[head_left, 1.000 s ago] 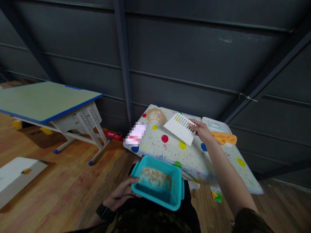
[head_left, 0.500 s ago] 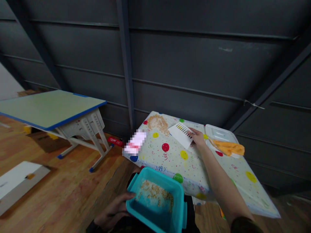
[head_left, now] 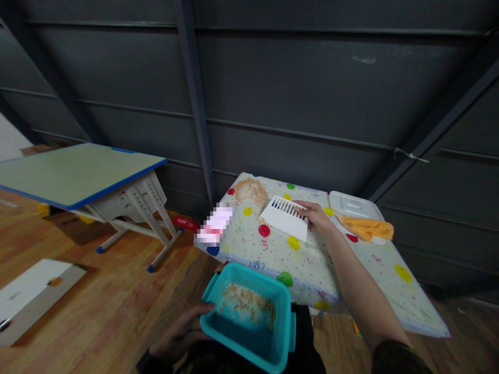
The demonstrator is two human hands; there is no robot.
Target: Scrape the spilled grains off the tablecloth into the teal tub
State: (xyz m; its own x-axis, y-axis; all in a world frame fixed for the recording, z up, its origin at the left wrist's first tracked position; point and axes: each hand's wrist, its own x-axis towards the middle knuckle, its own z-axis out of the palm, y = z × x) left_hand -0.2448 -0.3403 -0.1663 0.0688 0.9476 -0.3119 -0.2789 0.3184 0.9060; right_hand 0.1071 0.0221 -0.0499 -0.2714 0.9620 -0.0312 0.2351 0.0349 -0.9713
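My right hand (head_left: 315,217) grips a flat white slotted scraper (head_left: 286,221) by its right end, low over the patterned tablecloth (head_left: 234,249). A few grains lie by the scraper's left edge. Beyond it spreads a pile of yellowish, bean-like grains mixed with finer pale grains (head_left: 250,192). Closer to me, my left hand (head_left: 187,324) is closed on the left rim of a teal plastic tub (head_left: 249,345), which sits at my lap. Similar yellow and pale grains (head_left: 249,304) lie scattered on the tub's floor.
An orange cloth (head_left: 368,228) lies by a clear plastic lid (head_left: 354,205) at the table's right. A pixelated flat object (head_left: 214,224) rests at the left edge. Another desk (head_left: 81,171) stands to the left, with a white box (head_left: 37,296) on the floor. A dark wall (head_left: 296,93) rises behind.
My right hand has turned the scraper and shifted it slightly left and nearer, its slots now facing the wall. The tub remains in my left hand.
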